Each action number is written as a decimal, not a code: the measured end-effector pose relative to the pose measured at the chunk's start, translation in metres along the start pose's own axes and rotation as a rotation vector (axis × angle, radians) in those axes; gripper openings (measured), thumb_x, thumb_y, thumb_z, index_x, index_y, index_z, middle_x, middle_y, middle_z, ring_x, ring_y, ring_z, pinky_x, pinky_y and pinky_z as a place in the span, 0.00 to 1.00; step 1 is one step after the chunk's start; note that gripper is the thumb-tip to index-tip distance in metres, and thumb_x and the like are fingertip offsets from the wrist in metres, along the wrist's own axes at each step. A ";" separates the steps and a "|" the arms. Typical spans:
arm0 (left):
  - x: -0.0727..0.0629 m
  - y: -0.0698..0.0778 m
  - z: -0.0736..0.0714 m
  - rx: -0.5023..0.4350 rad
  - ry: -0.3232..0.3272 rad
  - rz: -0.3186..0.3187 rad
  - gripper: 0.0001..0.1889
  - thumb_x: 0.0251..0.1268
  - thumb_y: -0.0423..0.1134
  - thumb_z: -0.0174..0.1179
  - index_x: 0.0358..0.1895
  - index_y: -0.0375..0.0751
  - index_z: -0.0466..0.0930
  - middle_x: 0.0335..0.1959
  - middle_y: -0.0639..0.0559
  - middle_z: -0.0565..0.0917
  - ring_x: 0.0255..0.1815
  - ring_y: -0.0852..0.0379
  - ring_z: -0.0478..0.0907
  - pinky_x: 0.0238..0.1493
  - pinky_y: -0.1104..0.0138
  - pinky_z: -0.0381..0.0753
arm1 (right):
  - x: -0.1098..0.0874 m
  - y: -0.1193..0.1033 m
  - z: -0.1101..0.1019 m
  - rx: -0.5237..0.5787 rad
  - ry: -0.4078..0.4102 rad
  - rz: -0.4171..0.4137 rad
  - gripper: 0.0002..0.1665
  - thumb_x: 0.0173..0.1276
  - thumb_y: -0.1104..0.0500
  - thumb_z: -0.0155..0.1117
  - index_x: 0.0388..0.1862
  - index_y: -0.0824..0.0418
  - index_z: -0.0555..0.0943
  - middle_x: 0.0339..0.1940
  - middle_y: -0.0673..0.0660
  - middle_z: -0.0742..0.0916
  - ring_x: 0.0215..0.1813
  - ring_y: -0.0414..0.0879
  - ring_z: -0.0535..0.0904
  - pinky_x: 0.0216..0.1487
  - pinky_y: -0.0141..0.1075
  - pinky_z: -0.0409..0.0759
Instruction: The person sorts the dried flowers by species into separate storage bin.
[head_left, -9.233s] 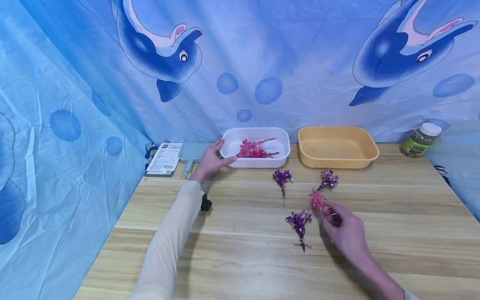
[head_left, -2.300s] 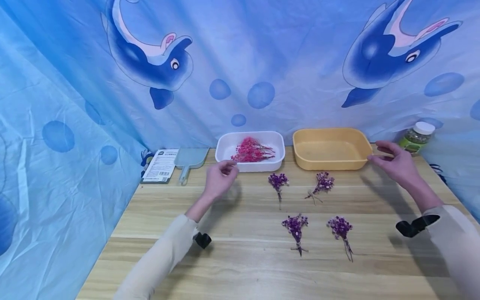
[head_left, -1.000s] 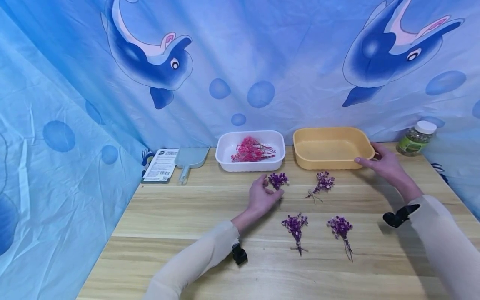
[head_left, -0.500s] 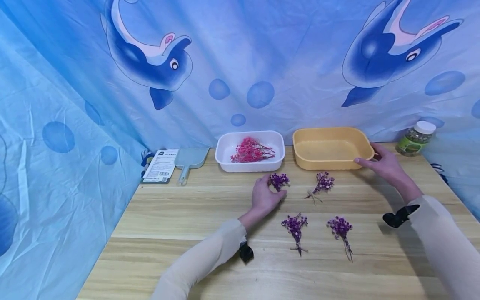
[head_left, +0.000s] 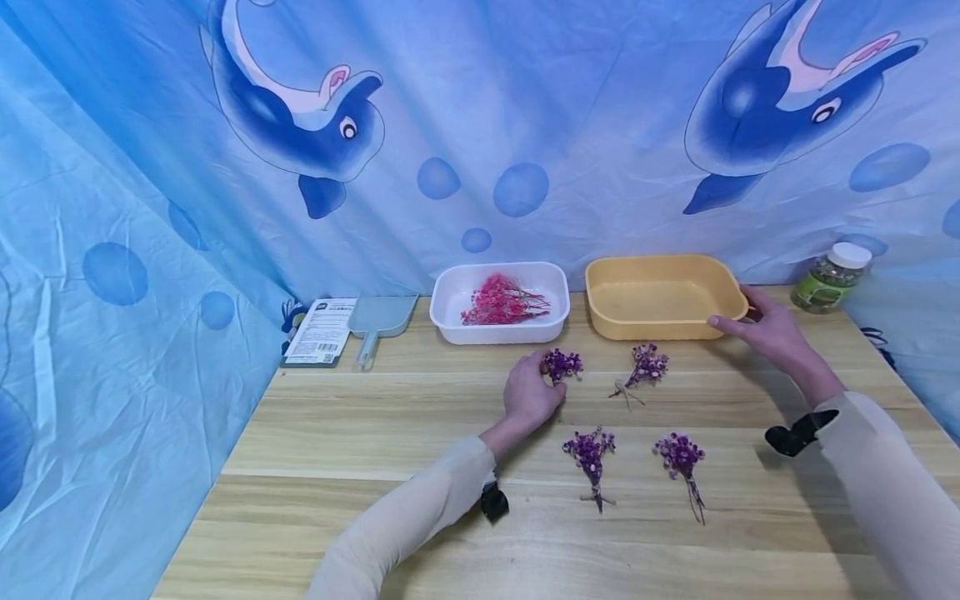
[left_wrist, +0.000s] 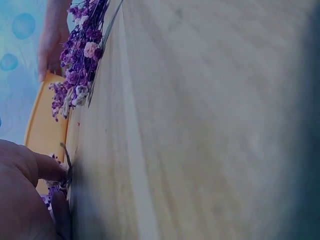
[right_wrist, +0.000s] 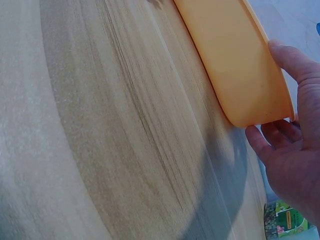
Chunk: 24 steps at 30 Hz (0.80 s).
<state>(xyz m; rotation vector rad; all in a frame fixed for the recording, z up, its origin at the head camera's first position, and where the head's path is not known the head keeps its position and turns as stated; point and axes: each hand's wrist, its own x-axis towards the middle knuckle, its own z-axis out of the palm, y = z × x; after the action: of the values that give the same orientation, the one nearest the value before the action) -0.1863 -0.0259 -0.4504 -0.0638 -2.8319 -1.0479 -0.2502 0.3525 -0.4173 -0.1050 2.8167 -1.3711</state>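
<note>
My left hand (head_left: 529,392) pinches the stems of a small bunch of dried purple flowers (head_left: 564,364) on the table, in front of the white tub (head_left: 501,335). In the left wrist view, thumb and finger close round its stems (left_wrist: 66,165), partly hiding the bunch. My right hand (head_left: 772,333) holds the right end of the yellow tub (head_left: 652,330), thumb on the rim and fingers round the corner. Nothing lies in this tub. Other purple bunches lie on the table: one (head_left: 648,364) before the yellow tub, two nearer, left (head_left: 590,452) and right (head_left: 679,456).
Pink dried flowers (head_left: 501,300) lie in the white tub. To its left are a pale blue dustpan (head_left: 382,317) and a printed card (head_left: 324,332). A jar with a white lid (head_left: 831,279) stands at the back right, against the blue dolphin curtain (head_left: 592,125).
My right hand carried pink flowers earlier; it now holds the yellow tub. My left hand left the white tub and took the purple bunch's stems, turning its head slightly rightward.
</note>
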 end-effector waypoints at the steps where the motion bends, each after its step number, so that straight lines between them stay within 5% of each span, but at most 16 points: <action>1: 0.000 0.000 0.000 0.001 -0.003 0.004 0.33 0.50 0.37 0.74 0.65 0.44 0.78 0.38 0.53 0.81 0.37 0.53 0.78 0.38 0.61 0.81 | 0.000 0.000 0.000 -0.002 0.001 0.000 0.58 0.71 0.42 0.65 0.81 0.67 0.43 0.76 0.78 0.58 0.71 0.75 0.59 0.65 0.65 0.64; 10: 0.000 -0.002 -0.002 -0.042 -0.030 0.071 0.32 0.48 0.29 0.71 0.63 0.43 0.79 0.37 0.53 0.84 0.34 0.55 0.79 0.41 0.60 0.82 | -0.003 0.001 -0.001 -0.008 -0.008 0.004 0.58 0.71 0.41 0.65 0.81 0.67 0.43 0.76 0.77 0.59 0.71 0.75 0.60 0.65 0.60 0.68; 14: 0.001 -0.004 -0.004 -0.101 -0.066 0.106 0.32 0.49 0.27 0.70 0.63 0.43 0.80 0.36 0.53 0.86 0.30 0.61 0.79 0.39 0.66 0.82 | -0.004 0.001 -0.001 -0.009 -0.004 0.002 0.58 0.70 0.41 0.65 0.81 0.67 0.44 0.75 0.77 0.60 0.71 0.74 0.61 0.57 0.31 0.76; 17: 0.002 -0.006 -0.005 -0.213 -0.119 0.138 0.32 0.50 0.23 0.68 0.64 0.41 0.78 0.36 0.51 0.86 0.29 0.63 0.79 0.37 0.71 0.82 | -0.004 0.002 0.000 0.011 0.001 -0.014 0.56 0.71 0.44 0.66 0.81 0.67 0.46 0.74 0.78 0.61 0.70 0.74 0.62 0.43 0.15 0.70; 24: 0.011 -0.004 -0.012 -0.452 -0.252 0.179 0.34 0.51 0.19 0.65 0.66 0.37 0.76 0.38 0.48 0.85 0.32 0.59 0.80 0.37 0.73 0.83 | -0.001 0.002 0.000 0.025 0.002 -0.026 0.55 0.72 0.46 0.66 0.81 0.67 0.45 0.75 0.78 0.60 0.69 0.75 0.62 0.41 0.14 0.69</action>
<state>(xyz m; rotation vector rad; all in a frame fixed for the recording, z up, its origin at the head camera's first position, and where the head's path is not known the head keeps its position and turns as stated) -0.1962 -0.0369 -0.4425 -0.5124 -2.6603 -1.7133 -0.2488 0.3533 -0.4188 -0.1402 2.8085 -1.4122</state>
